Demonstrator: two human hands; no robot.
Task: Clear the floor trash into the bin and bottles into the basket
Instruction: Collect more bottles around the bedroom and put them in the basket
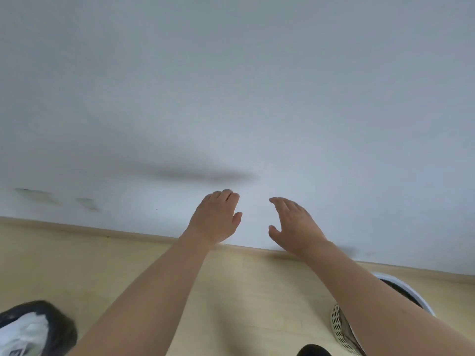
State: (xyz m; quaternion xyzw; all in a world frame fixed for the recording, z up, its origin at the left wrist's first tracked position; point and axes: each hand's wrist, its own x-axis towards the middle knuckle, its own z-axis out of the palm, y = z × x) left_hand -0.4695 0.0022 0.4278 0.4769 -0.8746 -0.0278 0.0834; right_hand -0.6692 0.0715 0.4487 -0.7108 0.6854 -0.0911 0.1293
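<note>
Pale wall (pixel 231 86) meets light wooden floor (pixel 231 291).

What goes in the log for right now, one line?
left hand open, empty | right hand open, empty | basket and bin under right arm

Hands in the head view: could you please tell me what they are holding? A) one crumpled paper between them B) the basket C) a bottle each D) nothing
D: the left hand and the right hand are both open and empty, raised side by side before the wall.
</note>
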